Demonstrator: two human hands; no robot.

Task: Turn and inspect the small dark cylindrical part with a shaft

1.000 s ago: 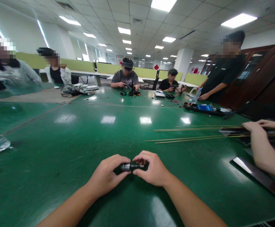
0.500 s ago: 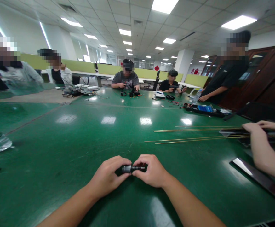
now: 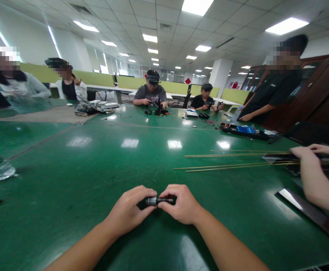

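Single head view, facing forward and down across green table (image 3: 110,158).

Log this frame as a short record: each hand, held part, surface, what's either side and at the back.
Left hand: gripping the thick end of the dark cylindrical part
Right hand: pinching the same part near its slimmer section
Held part: roughly sideways, thick end to the left; exact type unclear
Surface: glossy green table
Left side: clear bottle, partly out of frame
Right side: thin brass-coloured rods; long dark panel; co-worker's hand
Back: several people; assorted parts
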